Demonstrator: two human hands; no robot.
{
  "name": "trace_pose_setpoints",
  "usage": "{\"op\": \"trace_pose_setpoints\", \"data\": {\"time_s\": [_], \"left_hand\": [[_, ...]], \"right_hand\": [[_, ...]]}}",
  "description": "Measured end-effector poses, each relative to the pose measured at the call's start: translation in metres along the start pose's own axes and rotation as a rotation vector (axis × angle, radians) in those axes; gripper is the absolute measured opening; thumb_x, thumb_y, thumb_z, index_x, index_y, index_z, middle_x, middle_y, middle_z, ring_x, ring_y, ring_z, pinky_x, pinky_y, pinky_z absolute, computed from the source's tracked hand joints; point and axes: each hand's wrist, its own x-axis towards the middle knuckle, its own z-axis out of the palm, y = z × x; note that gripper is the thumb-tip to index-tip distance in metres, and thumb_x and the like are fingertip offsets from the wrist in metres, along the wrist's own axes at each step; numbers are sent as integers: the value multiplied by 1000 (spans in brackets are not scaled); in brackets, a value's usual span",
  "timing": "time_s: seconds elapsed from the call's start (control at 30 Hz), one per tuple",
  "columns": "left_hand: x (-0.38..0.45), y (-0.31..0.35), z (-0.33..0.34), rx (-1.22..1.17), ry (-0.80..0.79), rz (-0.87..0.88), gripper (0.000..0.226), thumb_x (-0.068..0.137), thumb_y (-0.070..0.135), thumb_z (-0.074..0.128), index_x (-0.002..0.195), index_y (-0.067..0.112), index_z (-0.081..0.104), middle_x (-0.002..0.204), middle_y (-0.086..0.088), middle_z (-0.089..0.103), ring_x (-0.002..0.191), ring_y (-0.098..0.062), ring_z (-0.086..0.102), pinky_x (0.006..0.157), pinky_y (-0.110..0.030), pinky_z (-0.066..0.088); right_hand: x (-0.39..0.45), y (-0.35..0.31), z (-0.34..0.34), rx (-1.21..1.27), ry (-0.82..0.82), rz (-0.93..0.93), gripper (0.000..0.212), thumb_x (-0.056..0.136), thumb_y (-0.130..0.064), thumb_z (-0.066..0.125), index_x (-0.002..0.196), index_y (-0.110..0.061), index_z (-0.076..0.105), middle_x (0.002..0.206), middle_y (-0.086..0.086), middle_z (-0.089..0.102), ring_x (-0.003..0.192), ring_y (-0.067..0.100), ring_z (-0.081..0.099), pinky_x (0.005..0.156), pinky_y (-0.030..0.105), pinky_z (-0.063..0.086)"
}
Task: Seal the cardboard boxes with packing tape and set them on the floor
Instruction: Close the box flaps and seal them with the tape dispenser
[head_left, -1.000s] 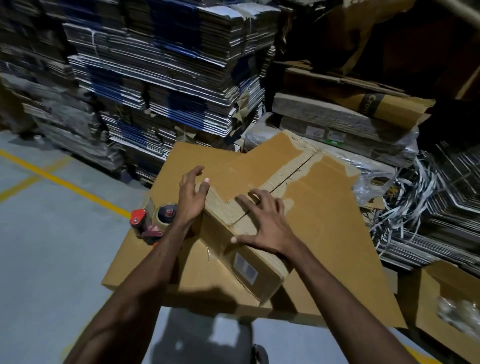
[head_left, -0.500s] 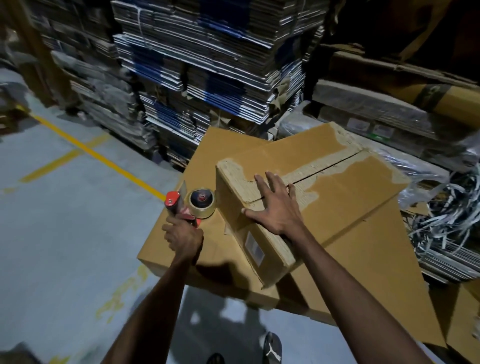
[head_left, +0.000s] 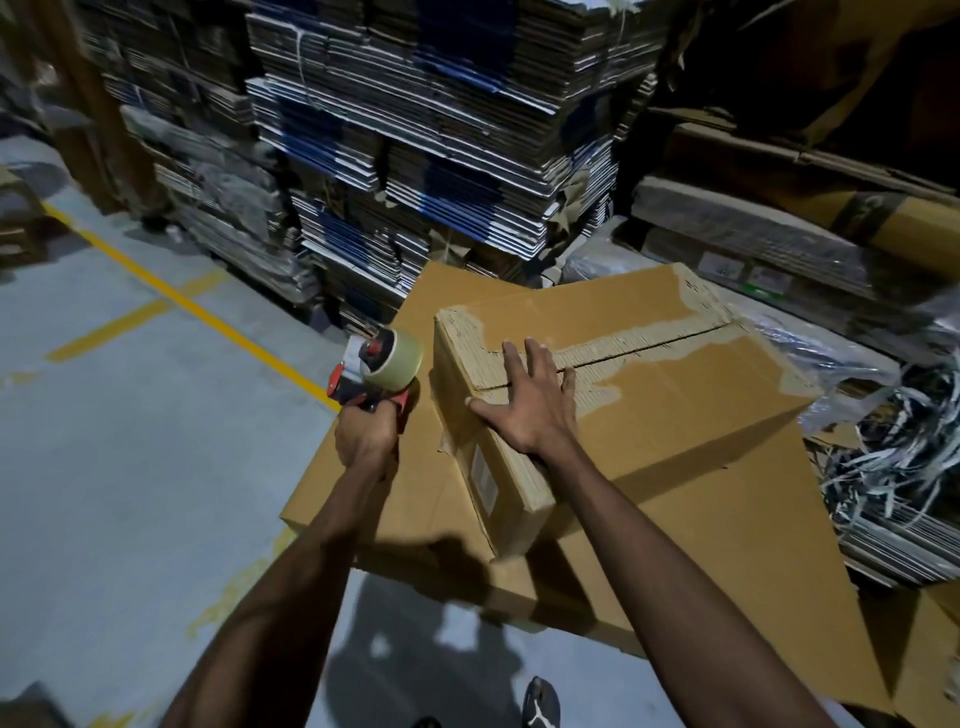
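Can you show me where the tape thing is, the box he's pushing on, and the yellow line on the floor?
Tape dispenser (head_left: 390, 358): head view, on the side of the tape roll.
Cardboard box (head_left: 691, 395): head view, on its top flap, right of the seam.
Yellow line (head_left: 208, 317): head view, on the long stripe painted on the floor.

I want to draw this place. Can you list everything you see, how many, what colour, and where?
Closed brown cardboard box: one, middle, unsealed seam.
Big flat brown cardboard box: one, underneath it.
Red tape dispenser with tan tape roll: one, left of the closed box.
Bundled flat cardboard stacks: many, grey, white and blue, behind.
Yellow floor lines: grey floor, left.
Tangled white strapping: right.
Left hand: grips dispenser.
Right hand: flat on box.
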Motion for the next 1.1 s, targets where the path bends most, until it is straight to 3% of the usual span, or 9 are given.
{"op": "trace_pose_setpoints", "data": {"time_s": [0.1,0.2,0.27,0.37,0.47,0.6,0.83,0.97,1.1], "left_hand": [[4,25,-13,-43,-43,90,27,88,27,71,109,9,71,96,-12,68,93,-34,61,74,-35,41],[8,51,-20,-97,-122,106,27,76,31,76,86,8,67,80,-12,68,81,-37,66,63,-37,46],[6,70,-19,-159,-176,108,21,71,29,73,79,10,67,64,-8,65,62,-35,66,53,-35,46],[-22,111,-11,-372,-346,158,4,82,6,68,82,5,64,48,3,45,39,-18,42,42,-25,35],[-41,142,5,-562,-543,171,17,93,2,67,81,8,55,51,4,38,42,-13,36,41,-23,32],[-62,169,35,-656,-820,39,22,104,16,57,83,19,52,59,3,40,49,-11,40,45,-24,38],[-108,203,127,-449,-883,-55,37,102,29,60,70,21,42,55,6,32,38,-9,30,39,-20,23],[-138,221,183,-425,-944,-67,25,96,25,63,76,24,47,60,5,28,40,-10,25,43,-21,18],[-158,230,225,-389,-1005,-115,34,94,28,63,66,22,44,58,5,27,40,-9,25,37,-21,21]], "right_hand": [[9,-12,4,21,11,30,109,82,-84,54,167,-29,13,175,5,0,161,24,-5,126,59,-8],[15,-20,6,36,13,48,110,82,-84,55,167,-28,12,175,6,-1,161,25,-6,126,59,-9],[17,-23,5,51,5,54,111,82,-85,54,167,-27,13,175,6,0,161,25,-6,126,59,-10],[19,-16,-5,134,35,50,104,83,-87,49,165,-28,24,174,6,12,161,25,3,126,57,-5],[20,14,-22,164,124,-1,86,90,-79,46,158,-26,40,163,6,37,154,28,23,124,57,18],[31,89,-53,108,164,-16,71,100,-67,44,155,-23,46,157,10,45,150,30,31,121,59,23],[57,233,-108,15,186,101,61,103,-57,47,154,-22,46,158,14,43,149,32,33,119,62,24],[62,295,-121,-51,143,163,66,100,-66,41,155,-29,43,161,14,37,149,34,29,120,59,22],[72,320,-128,-40,69,201,70,96,-78,36,158,-44,34,167,17,21,150,45,23,119,66,17]]}}
